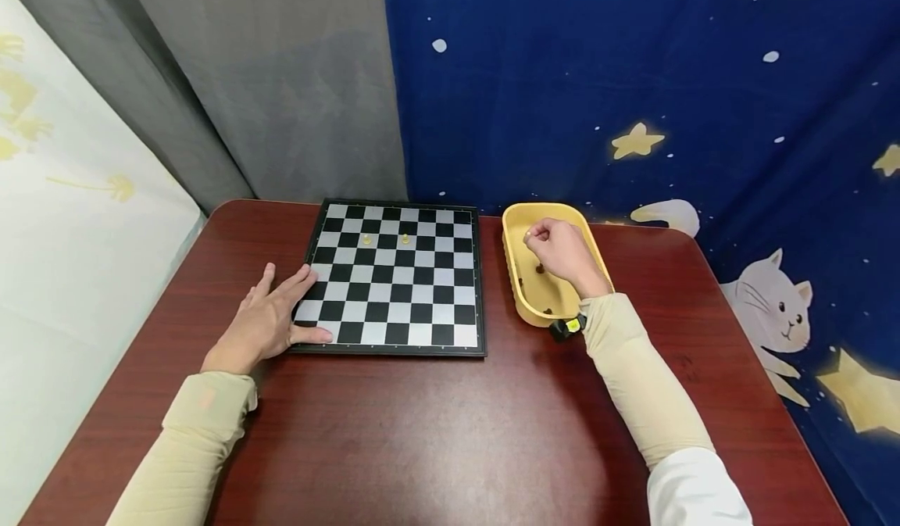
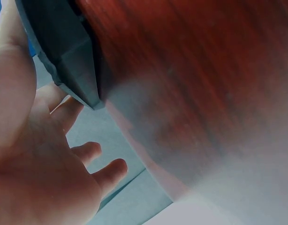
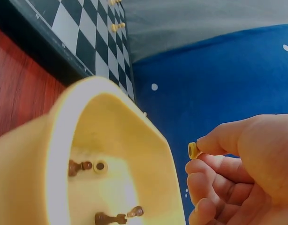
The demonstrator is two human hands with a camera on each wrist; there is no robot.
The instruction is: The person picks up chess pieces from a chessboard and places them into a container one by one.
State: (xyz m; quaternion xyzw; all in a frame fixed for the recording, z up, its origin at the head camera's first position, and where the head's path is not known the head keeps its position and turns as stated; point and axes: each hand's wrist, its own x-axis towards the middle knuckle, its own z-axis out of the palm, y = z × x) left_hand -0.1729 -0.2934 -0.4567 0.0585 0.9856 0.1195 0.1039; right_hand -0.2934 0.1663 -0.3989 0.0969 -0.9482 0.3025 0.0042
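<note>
A black-and-white chessboard [image 1: 381, 293] lies flat towards the back left of the table. Two pale yellow chess pieces [image 1: 405, 238] stand on its far part. My left hand [image 1: 258, 327] rests against the board's left side with fingers spread, thumb along the front left corner. Over a yellow plastic basket [image 1: 541, 207], my right hand [image 1: 562, 252] pinches a small pale yellow chess piece [image 3: 194, 150] between thumb and forefinger; its round base shows in the right wrist view. Inside the basket lie several dark brown pieces [image 3: 109, 218] and a pale one [image 3: 100, 167].
The reddish-brown wooden table [image 1: 422, 432] extends in front of the board and basket. Behind it hang a grey curtain [image 1: 281, 80] and a blue one [image 1: 527, 104] with stars. A small black device [image 1: 566, 328] sits at the right cuff, beside the basket's near end.
</note>
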